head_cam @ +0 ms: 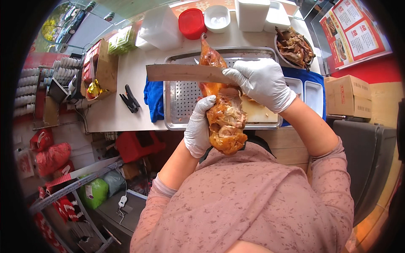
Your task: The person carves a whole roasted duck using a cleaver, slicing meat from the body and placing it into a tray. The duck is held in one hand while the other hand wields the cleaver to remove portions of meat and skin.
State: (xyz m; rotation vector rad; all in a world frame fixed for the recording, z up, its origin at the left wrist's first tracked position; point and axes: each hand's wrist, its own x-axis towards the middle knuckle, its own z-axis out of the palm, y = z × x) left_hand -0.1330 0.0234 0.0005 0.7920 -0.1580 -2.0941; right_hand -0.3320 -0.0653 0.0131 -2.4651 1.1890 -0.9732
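Note:
In a white glove, my left hand [200, 126] grips the side of a glossy brown roast duck [226, 126], held up close to my body. Pale meat shows where part of its skin is gone. My right hand [262, 83], gloved too, holds a wide-bladed knife [186, 73] level across the bird; the handle is hidden in my fist. The blade passes in front of the upper end of the duck, which points away from me. Beneath lies a perforated steel tray [183, 101] with a pale cutting board [261, 110] at its right side.
A bowl of carcass pieces [294, 49] stands at the back right, near white trays [313, 95] on a blue cloth. A black stapler [129, 99] lies left of the steel tray. White containers [253, 15] and a red-lidded tub [192, 23] line the back.

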